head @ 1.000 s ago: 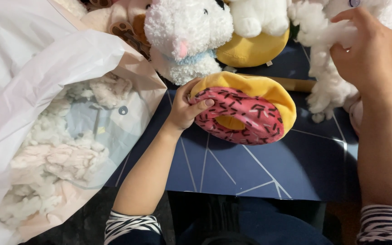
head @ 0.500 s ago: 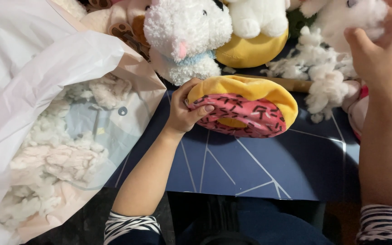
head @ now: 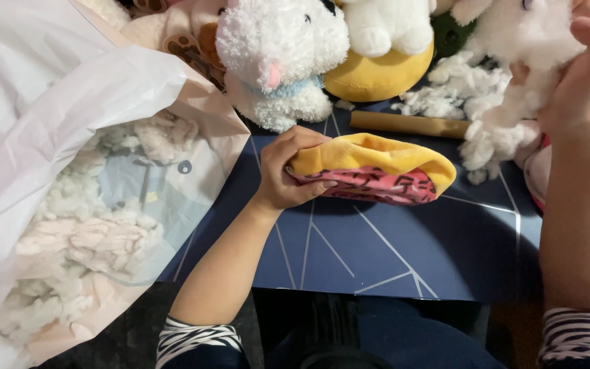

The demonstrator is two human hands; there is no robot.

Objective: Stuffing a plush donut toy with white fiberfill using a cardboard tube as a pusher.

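Left hand (head: 288, 174) closed on the donut plush (head: 377, 174), held on edge over the mat (head: 377, 260); right hand (head: 585, 82) seems to pinch stuffing (head: 493, 137)

Your left hand (head: 288, 174) has tipped the donut plush (head: 377, 174) from face-up to nearly edge-on, so the pink top now faces you w/ the hole hidden. Your right hand (head: 582, 82) pulled white stuffing (head: 479, 102) off the plush pile (more loose fluff showing vs. before).
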